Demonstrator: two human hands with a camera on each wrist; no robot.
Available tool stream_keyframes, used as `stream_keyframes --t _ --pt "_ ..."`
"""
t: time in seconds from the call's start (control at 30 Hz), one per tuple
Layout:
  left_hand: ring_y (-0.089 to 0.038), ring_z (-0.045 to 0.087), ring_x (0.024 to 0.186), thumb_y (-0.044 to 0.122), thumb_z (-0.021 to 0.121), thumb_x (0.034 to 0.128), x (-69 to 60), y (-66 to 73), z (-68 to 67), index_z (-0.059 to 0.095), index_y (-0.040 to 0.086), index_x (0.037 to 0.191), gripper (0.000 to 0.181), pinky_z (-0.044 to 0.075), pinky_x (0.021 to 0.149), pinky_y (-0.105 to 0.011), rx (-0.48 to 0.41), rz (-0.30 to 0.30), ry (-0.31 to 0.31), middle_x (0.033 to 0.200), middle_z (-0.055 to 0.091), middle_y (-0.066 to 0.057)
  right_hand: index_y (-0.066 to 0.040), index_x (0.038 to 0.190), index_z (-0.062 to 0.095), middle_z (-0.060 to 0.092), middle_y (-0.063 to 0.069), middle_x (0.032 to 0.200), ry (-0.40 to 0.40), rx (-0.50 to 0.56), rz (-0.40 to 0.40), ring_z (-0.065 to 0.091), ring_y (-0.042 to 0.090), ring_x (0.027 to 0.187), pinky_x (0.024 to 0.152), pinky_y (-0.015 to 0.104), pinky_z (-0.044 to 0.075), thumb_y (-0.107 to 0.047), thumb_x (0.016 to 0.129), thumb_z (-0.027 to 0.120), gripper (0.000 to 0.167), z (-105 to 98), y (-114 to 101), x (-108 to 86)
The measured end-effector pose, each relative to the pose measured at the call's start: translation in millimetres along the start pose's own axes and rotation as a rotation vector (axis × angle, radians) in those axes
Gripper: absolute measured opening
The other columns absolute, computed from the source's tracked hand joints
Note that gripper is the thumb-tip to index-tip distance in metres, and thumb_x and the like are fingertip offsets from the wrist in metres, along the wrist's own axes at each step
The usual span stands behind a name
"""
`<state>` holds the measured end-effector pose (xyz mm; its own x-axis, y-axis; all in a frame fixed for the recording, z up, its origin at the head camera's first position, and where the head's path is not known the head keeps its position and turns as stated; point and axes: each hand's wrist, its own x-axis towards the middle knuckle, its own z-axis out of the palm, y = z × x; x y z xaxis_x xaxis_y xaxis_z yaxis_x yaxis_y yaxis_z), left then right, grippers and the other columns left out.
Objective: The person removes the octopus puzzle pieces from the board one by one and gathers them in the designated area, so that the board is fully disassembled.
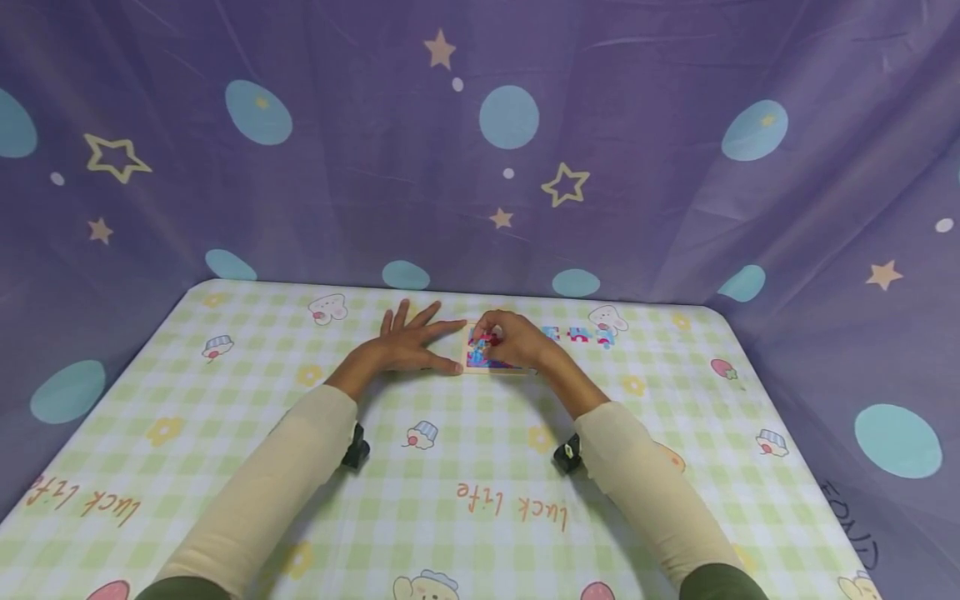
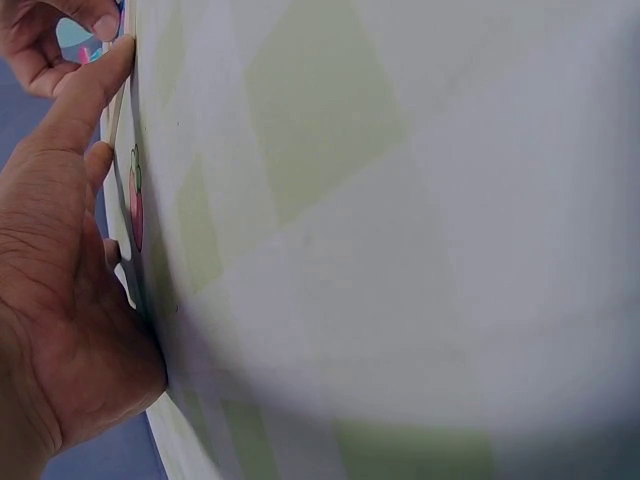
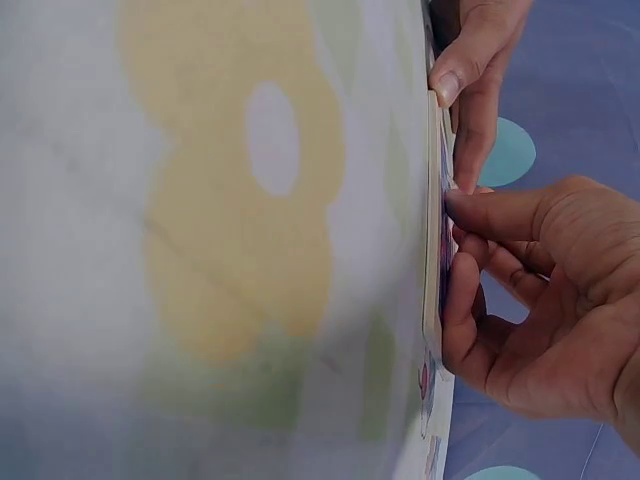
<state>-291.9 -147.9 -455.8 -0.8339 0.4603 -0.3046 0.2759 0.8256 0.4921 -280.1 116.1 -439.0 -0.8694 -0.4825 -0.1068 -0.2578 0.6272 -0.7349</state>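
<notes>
A small jigsaw puzzle board (image 1: 495, 372) with a pale wooden rim lies near the back of the table, colourful pieces inside it. My left hand (image 1: 408, 343) is spread flat beside it, thumb and index finger touching its left edge. Over the board, my right hand (image 1: 517, 340) has curled fingers and pinches a puzzle piece (image 2: 92, 54), which is mostly hidden by the fingers. In the right wrist view, the right thumb (image 3: 490, 212) is down at the board's surface. The right hand covers much of the board's right half.
Several loose puzzle pieces (image 1: 578, 335) lie in a row right of the board. A green-checked tablecloth (image 1: 450, 542) with printed drawings covers the table. A purple curtain (image 1: 375, 183) with stars and dots hangs behind it and at the sides.
</notes>
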Motion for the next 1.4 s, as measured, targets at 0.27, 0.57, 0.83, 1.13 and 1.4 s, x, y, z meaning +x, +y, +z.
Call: stream_keyframes --t 0.27,0.57,0.83,1.13,1.4 --pt "-0.051 -0.035 0.170 0.085 0.074 0.0894 -2.1 1.7 -1.4 0.033 0.051 0.177 0.102 -0.026 0.133 -0.074 0.013 0.002 0.003 0.194 -0.009 -0.002 -0.003 0.125 0.075 0.075 0.013 0.121 -0.022 0.138 0.025 0.063 0.018 0.083 0.071 0.029 0.052 -0.009 0.108 0.071 0.018 -7.1 4.4 -4.9" --pt "-0.050 -0.032 0.172 0.083 0.073 0.0910 -3.5 5.8 -1.2 0.032 0.051 0.176 0.100 -0.024 0.135 -0.072 0.019 -0.008 0.013 0.194 -0.008 0.000 -0.006 0.124 0.079 0.073 0.009 0.101 0.040 0.241 0.142 0.073 0.019 0.081 0.064 0.028 0.055 -0.010 0.107 0.068 0.021 -11.7 8.5 -13.4" --pt "-0.050 -0.032 0.171 0.080 0.076 0.0907 -1.3 3.1 -0.2 0.034 0.049 0.176 0.101 -0.024 0.135 -0.073 0.030 -0.013 0.018 0.194 -0.007 -0.001 -0.005 0.114 0.076 0.082 0.013 0.098 0.145 0.337 0.188 0.078 0.020 0.079 0.054 0.027 0.048 -0.008 0.103 0.071 0.013 -10.8 12.7 -20.9" --pt "-0.049 -0.033 0.171 0.088 0.077 0.0845 3.0 -0.4 1.1 0.035 0.054 0.175 0.105 -0.026 0.134 -0.072 0.014 -0.019 0.013 0.194 -0.007 0.001 -0.006 0.138 0.070 0.085 0.017 0.104 0.179 0.348 0.179 0.081 0.023 0.081 0.063 0.032 0.056 -0.007 0.104 0.070 0.035 -13.8 13.8 -33.3" --pt "-0.048 -0.031 0.172 0.091 0.075 0.0837 8.1 -7.0 4.4 0.033 0.056 0.174 0.106 -0.024 0.135 -0.073 0.027 -0.019 0.022 0.194 -0.006 0.003 0.002 0.134 0.070 0.081 0.026 0.107 0.195 0.415 0.134 0.079 0.029 0.084 0.078 0.039 0.067 -0.003 0.103 0.071 0.031 -19.3 22.2 -47.6"
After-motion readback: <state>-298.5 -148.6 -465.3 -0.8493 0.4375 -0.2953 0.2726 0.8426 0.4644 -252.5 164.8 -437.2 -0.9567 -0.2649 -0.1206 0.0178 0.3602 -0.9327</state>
